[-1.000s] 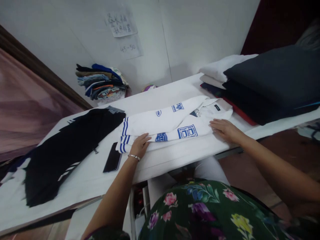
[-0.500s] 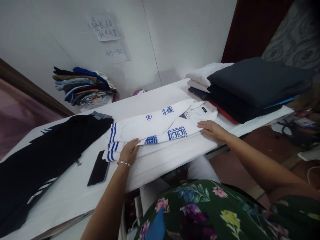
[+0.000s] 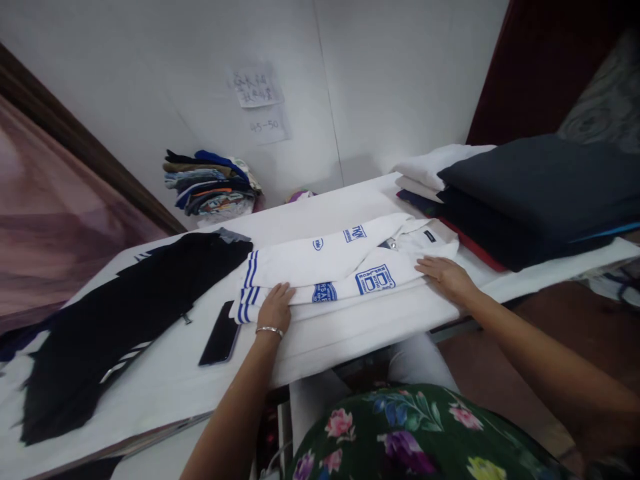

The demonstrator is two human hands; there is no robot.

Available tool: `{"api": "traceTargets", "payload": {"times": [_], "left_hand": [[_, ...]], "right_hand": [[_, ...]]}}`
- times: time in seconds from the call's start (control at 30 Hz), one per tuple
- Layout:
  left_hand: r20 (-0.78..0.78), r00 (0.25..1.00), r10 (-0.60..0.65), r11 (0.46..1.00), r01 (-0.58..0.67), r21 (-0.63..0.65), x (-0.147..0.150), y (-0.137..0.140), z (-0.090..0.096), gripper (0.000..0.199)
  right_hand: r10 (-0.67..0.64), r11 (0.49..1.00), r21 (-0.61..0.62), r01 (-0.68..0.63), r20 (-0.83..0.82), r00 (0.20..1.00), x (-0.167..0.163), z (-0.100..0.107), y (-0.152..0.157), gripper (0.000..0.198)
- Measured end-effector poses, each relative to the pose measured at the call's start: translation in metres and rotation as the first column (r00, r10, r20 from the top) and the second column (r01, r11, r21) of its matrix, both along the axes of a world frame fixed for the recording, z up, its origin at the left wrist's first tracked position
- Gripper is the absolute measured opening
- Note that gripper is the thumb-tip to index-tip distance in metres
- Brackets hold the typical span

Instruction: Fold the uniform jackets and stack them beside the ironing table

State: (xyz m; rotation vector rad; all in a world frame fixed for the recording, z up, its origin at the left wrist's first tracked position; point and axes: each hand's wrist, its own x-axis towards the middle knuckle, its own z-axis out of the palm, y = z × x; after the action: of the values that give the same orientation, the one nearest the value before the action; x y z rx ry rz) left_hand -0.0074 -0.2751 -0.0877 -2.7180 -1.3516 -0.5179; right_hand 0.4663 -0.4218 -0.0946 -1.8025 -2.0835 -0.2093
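A white jacket (image 3: 295, 263) with blue printed badges and blue-striped cuffs lies folded lengthwise on the white-covered table (image 3: 320, 347). Its collar and dark label face right. My left hand (image 3: 275, 310), a bracelet at its wrist, rests on the near edge beside the striped cuffs, fingers laid over the fabric. At the collar end, my right hand (image 3: 450, 280) lies with fingers stretched out flat on the near edge. Just left of the cuffs is a dark phone (image 3: 220, 337) on the table.
Black garments (image 3: 125, 307) with white stripes spread across the left of the table. Folded clothes (image 3: 540, 193) are piled at the right end. Behind the table stands another stack of clothes (image 3: 210, 183) against the wall, below handwritten paper signs (image 3: 257, 87).
My view has turned left, so the scene sits farther right and slightly lower. Both hands stay in nearly the same places on the jacket, which looks unchanged.
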Motion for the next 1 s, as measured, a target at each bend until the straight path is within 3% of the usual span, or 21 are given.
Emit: {"api": "traceTargets", "payload": {"times": [0.13, 0.27, 0.43, 0.53, 0.7, 0.87, 1.0], "left_hand": [[-0.034, 0.999, 0.01, 0.999, -0.011, -0.036, 0.001, -0.004, 0.001, 0.057], [0.044, 0.999, -0.001, 1.0, 0.002, -0.022, 0.0, -0.013, 0.002, 0.047], [0.187, 0.981, 0.057, 0.998, -0.048, -0.048, 0.0, -0.014, 0.015, 0.043], [0.183, 0.975, 0.125, 0.992, -0.128, 0.003, 0.005, -0.005, 0.029, 0.034], [-0.036, 0.96, 0.277, 0.961, -0.277, 0.008, 0.013, 0.01, 0.033, 0.034], [-0.045, 0.945, 0.323, 0.946, -0.324, -0.016, 0.013, 0.009, 0.019, 0.03], [0.002, 0.942, 0.335, 0.94, -0.334, -0.065, 0.009, 0.007, 0.024, 0.029]], "right_hand": [[0.032, 0.998, -0.062, -0.031, 0.007, 0.999, 0.002, -0.005, 0.0, 0.044], [0.056, 0.993, -0.103, -0.06, -0.041, 0.998, 0.003, -0.004, -0.007, 0.053], [0.122, 0.993, 0.008, -0.122, -0.138, 0.983, -0.021, 0.014, -0.004, 0.052], [0.207, 0.978, 0.074, -0.196, -0.174, 0.963, -0.051, 0.027, 0.016, 0.044], [0.334, 0.941, 0.099, -0.322, -0.149, 0.931, -0.108, 0.039, 0.062, 0.039], [0.278, 0.96, 0.036, -0.277, -0.051, 0.959, -0.136, 0.034, 0.101, 0.045], [0.223, 0.972, -0.079, -0.221, 0.01, 0.975, -0.139, 0.013, 0.115, 0.051]]}}
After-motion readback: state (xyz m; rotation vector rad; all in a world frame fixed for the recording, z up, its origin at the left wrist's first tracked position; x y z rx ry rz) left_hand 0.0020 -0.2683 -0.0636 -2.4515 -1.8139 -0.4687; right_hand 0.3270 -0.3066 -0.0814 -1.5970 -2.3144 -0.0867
